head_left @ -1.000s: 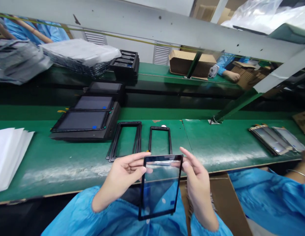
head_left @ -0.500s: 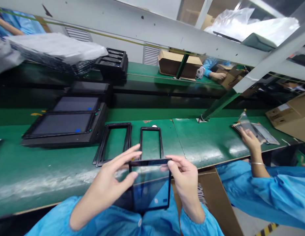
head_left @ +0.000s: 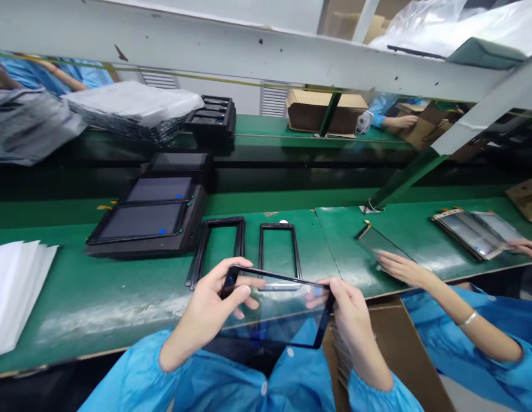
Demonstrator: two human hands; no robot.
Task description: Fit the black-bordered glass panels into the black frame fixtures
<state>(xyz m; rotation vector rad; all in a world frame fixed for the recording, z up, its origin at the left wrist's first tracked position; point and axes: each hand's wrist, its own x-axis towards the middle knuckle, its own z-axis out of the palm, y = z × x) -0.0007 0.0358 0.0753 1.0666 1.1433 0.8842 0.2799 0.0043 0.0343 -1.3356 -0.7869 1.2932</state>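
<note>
I hold a clear glass panel with a black border (head_left: 272, 312) in front of my lap, turned sideways and tilted. My left hand (head_left: 214, 306) grips its left end, thumb on top. My right hand (head_left: 352, 317) pinches its right end. Just beyond the panel, two black rectangular frames (head_left: 278, 247) lie on the green bench (head_left: 120, 297), the left one (head_left: 218, 246) a small stack.
Black trays of dark screens (head_left: 141, 226) sit at left, white sheets (head_left: 17, 292) further left. A co-worker's hand (head_left: 399, 268) rests on a panel (head_left: 377, 243) at right; more panels (head_left: 476, 232) lie beyond. A cardboard box (head_left: 390, 349) stands beside my right knee.
I have turned the glass panel from upright to lying sideways between my hands. The co-worker's hand moved from the far right pile toward me with one panel, now set on the bench.
</note>
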